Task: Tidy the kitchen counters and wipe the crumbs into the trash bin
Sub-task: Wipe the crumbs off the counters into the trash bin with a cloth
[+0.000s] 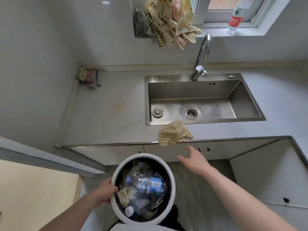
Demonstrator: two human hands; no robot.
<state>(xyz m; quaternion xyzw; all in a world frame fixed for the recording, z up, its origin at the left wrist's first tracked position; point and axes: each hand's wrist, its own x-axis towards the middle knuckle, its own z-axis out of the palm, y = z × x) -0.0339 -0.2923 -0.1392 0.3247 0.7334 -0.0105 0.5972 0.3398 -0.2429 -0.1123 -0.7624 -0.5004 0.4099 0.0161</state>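
Round white bin (172, 180) full of crushed bottles, left fingers (115, 189) gripping rim, right fingers (182, 158) spread

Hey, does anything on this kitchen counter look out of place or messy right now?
Yes. The checkered cloth lies crumpled at the counter's front edge, one corner hanging over. Another crumpled rag sits in the back left corner.

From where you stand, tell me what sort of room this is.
Most likely a small home kitchen: a stainless steel sink with a chrome gooseneck tap set in a pale grey counter, and a yellow checked cloth at its edge.
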